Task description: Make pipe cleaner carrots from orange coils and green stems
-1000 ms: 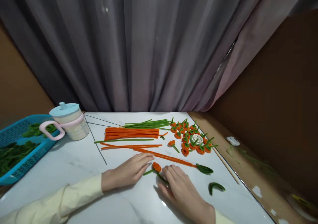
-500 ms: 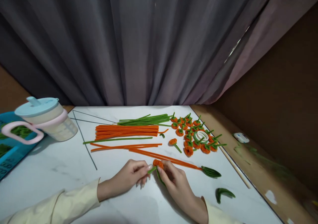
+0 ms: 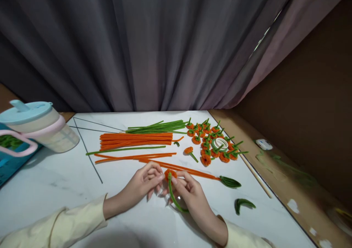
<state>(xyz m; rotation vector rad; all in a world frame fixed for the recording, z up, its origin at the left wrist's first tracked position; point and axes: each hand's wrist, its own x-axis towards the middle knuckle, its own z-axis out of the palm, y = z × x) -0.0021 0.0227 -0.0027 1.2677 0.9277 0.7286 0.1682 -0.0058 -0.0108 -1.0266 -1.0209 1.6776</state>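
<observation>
Both hands have lifted the flower (image 3: 169, 175) off the surface (image 3: 68, 182), at center. Its orange head points to 12 o'clock, green stem trailing toward 5. Left hand (image 3: 143, 184) and right hand (image 3: 189, 189) fingers are closed, pinching the head.

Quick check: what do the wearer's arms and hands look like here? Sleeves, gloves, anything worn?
Both hands are bare: no gloves, and no rings or watch can be made out. The left hand comes out of a pale cream long sleeve with a soft, slightly gathered cuff at the wrist. The right hand wears a matching cream sleeve, seen only at the lower edge. No markings or logos show on the fabric.
</observation>
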